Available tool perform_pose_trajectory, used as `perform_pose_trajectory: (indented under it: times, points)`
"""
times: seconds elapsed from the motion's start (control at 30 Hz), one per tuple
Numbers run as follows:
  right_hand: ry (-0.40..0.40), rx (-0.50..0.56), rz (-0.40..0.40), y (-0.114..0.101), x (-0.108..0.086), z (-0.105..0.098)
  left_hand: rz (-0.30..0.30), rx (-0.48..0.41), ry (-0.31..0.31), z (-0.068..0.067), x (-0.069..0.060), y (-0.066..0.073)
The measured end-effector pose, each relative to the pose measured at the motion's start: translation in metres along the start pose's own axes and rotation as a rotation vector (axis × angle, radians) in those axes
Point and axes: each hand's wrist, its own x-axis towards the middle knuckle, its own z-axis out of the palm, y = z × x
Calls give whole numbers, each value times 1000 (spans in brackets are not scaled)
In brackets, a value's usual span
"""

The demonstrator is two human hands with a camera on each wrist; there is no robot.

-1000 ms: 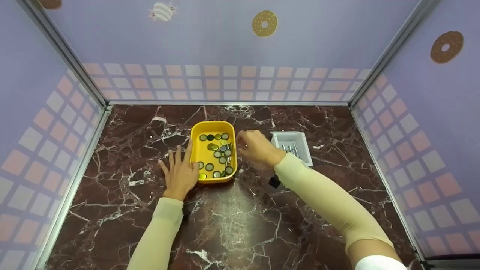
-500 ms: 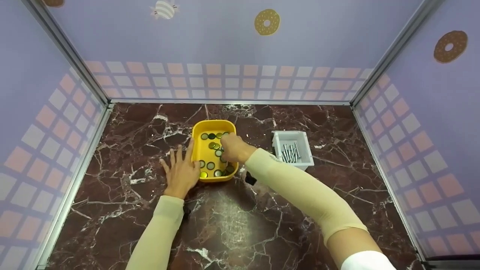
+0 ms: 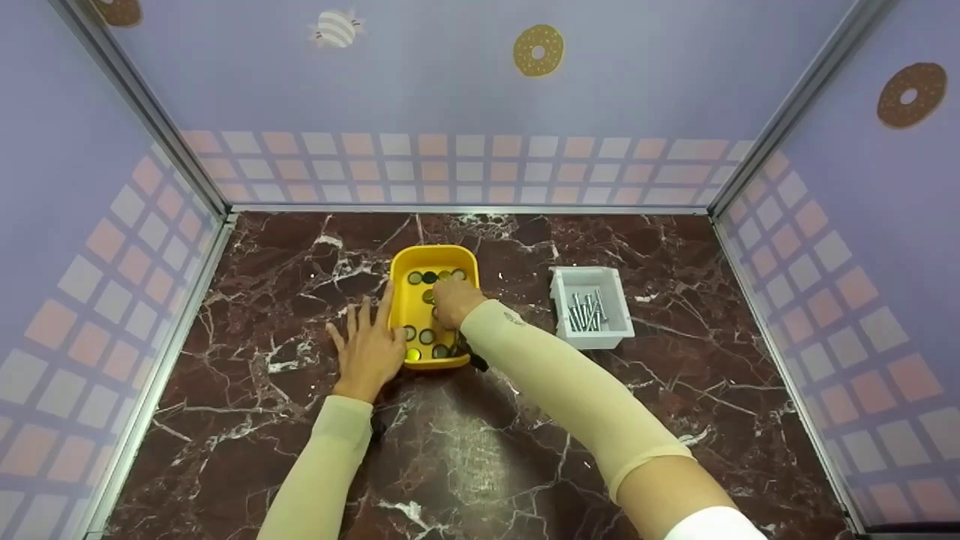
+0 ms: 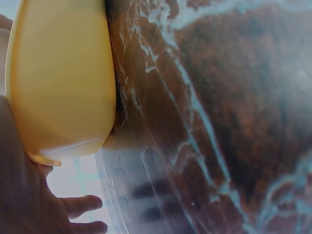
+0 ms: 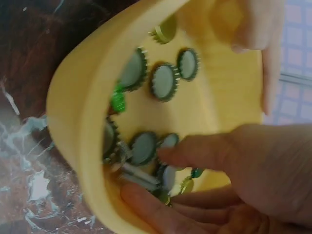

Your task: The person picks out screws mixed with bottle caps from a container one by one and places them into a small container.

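A yellow tub holds several crown bottle caps, with a few silver screws among them near one wall. My left hand rests against the tub's left side with fingers straight and spread, its thumb over the rim. From the left wrist, the tub's outer wall fills the upper left. My right hand reaches inside at the tub's right half. In the right wrist view, its thumb touches a cap and its index finger lies by the screws; thumb and fingers stand apart. Its other fingertips are partly hidden.
To the right stands a white bin with several silver screws in it. Both sit on a dark red marbled surface. Lilac panels wall in the back and both sides.
My right hand has moved left from between the two containers, over the rim and into the yellow tub. The white bin is now in full view. My left hand has stayed at the tub.
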Motion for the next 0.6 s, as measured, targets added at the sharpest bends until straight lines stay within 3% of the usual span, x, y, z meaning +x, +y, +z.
perform_pose_trajectory:
  times: [0.1, 0.23, 0.3, 0.53, 0.6]
  points:
    - [-41, -77, -49, 6, 26, 27, 2, -5, 2, 1, 0, 0]
    - [-167, -134, -139, 3, 24, 27, 2, -7, 3, 0, 1, 0]
    - [-207, -127, -170, 1, 18, 24, -2, -4, 1, 0, 1, 0]
    - [-257, -120, -164, -19, -37, -16, -17, 2, -13, 2, 1, 0]
    - [-262, -111, -190, -20, -41, -19, -17, 11, -15, 1, 1, 0]
